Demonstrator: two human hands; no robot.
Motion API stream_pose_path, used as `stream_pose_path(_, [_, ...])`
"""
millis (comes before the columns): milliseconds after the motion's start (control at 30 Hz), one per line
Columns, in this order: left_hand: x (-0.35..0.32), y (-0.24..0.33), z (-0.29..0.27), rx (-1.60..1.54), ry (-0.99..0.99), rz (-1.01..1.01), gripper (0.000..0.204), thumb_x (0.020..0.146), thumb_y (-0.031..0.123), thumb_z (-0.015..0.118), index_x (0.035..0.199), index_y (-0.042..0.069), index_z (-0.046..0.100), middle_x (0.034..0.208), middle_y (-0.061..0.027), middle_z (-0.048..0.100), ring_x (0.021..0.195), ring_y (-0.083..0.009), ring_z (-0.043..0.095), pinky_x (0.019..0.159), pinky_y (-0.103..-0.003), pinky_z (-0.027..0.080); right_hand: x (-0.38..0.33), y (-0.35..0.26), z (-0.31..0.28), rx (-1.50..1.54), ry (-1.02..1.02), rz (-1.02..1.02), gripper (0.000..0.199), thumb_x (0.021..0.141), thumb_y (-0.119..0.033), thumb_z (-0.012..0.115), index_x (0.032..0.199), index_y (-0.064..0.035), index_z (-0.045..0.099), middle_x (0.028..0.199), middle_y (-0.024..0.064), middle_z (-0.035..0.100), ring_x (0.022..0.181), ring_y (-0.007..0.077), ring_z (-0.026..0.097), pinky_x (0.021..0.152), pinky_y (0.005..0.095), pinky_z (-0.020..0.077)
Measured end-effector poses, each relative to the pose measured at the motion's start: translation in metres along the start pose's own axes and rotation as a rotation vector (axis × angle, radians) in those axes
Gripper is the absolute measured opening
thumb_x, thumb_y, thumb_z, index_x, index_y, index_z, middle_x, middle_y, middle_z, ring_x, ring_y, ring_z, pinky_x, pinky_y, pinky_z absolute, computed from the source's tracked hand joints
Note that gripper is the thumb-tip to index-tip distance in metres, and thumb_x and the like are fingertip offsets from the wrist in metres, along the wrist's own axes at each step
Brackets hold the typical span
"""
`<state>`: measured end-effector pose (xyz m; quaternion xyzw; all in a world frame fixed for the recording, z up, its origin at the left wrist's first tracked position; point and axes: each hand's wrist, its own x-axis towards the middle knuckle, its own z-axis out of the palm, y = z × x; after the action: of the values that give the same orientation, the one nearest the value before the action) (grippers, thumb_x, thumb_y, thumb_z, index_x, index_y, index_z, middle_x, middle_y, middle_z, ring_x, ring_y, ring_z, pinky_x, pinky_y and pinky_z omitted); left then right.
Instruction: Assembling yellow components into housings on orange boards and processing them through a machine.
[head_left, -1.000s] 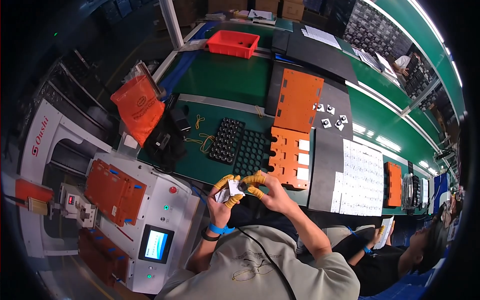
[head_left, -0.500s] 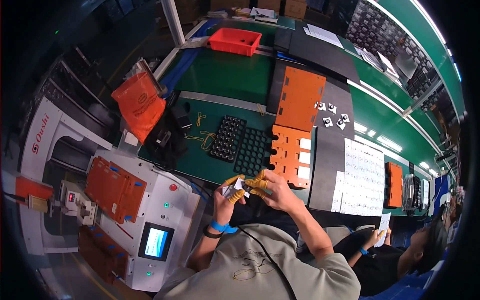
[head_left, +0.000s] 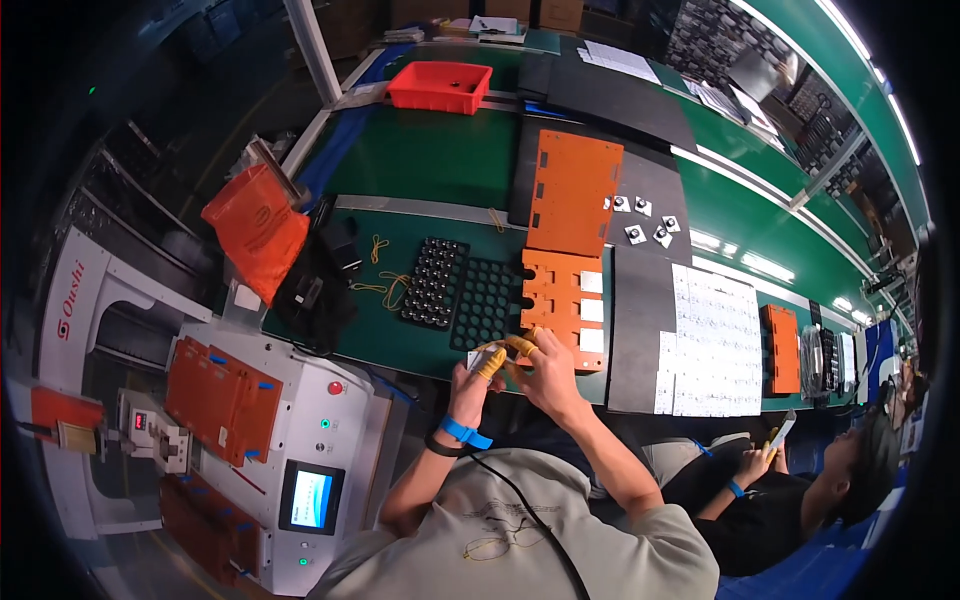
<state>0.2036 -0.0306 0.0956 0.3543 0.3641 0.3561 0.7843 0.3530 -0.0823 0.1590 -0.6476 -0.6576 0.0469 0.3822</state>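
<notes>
Yellow-capped hands (head_left: 553, 380) | close, angled inward | white piece (head_left: 478, 357) in left

Fingers (head_left: 493, 363) of both hands, lower centre: yellow coverings. Small flat piece (head_left: 477, 357) at the left hand: white. Left wrist's flat band (head_left: 466, 434): blue. Table (head_left: 420, 150): green. Flat rectangular plate (head_left: 575, 195), upper centre: orange. Open rectangular plastic bin (head_left: 435, 99), top: red. Large paper sheets (head_left: 715, 340), right of centre: white, patterned with dark marks. Boxy machine (head_left: 350, 437), lower left: white, with a round red button (head_left: 335, 388).
</notes>
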Motion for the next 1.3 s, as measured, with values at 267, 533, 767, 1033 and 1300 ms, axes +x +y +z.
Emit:
stream_pose_path(267, [0.012,-0.037,0.011,-0.300,-0.310,-0.323,0.053,0.101,0.048,0.051,0.142,0.014,0.047,0.133,0.0006,0.056,0.118,-0.0140,0.056,0.095,-0.033,0.048,-0.018,0.006,0.028,0.370,0.336,0.406,0.029,0.077,-0.003,0.075,0.105,-0.0003,0.074,0.091,0.0130,0.052,0.083,0.0271,0.054,0.070,0.0354,0.0461])
stream_pose_path(533, [0.028,-0.035,0.022,-0.264,-0.130,-0.210,0.039,0.101,0.041,0.055,0.129,0.014,0.058,0.122,0.0028,0.062,0.108,-0.0120,0.060,0.088,-0.029,0.049,-0.037,0.021,0.038,0.107,0.340,0.240,0.040,0.078,-0.011,0.075,0.118,-0.0053,0.071,0.121,0.0186,0.052,0.109,0.0364,0.047,0.089,0.0415,0.0441])
stream_pose_path(767, [0.121,0.012,0.026,0.605,0.197,0.612,0.034,0.085,0.028,0.078,0.087,-0.005,0.070,0.064,-0.0084,0.064,0.060,-0.0141,0.058,0.056,-0.032,0.045,-0.054,0.038,0.020,0.211,0.348,0.334,0.057,0.082,-0.002,0.073,0.136,-0.0030,0.055,0.133,0.0187,0.046,0.121,0.0341,0.048,0.098,0.0392,0.0448])
stream_pose_path(1033, [0.202,0.017,0.043,1.216,0.135,0.324,0.044,0.078,0.043,0.081,0.088,0.000,0.074,0.082,-0.0187,0.072,0.076,-0.0342,0.071,0.063,-0.041,0.052,-0.091,0.066,-0.001,0.229,0.404,0.443,0.051,0.084,0.003,0.069,0.133,-0.0039,0.058,0.128,0.0172,0.047,0.114,0.0313,0.053,0.094,0.0356,0.0493])
stream_pose_path(1300, [0.205,0.008,0.059,1.229,0.107,0.223,0.044,0.078,0.043,0.081,0.087,0.001,0.073,0.082,-0.0199,0.071,0.080,-0.0381,0.069,0.064,-0.044,0.051,-0.096,0.070,-0.005,0.272,0.479,0.479,0.041,0.088,0.007,0.062,0.128,-0.0019,0.059,0.126,0.0151,0.049,0.110,0.0255,0.058,0.092,0.0329,0.0496])
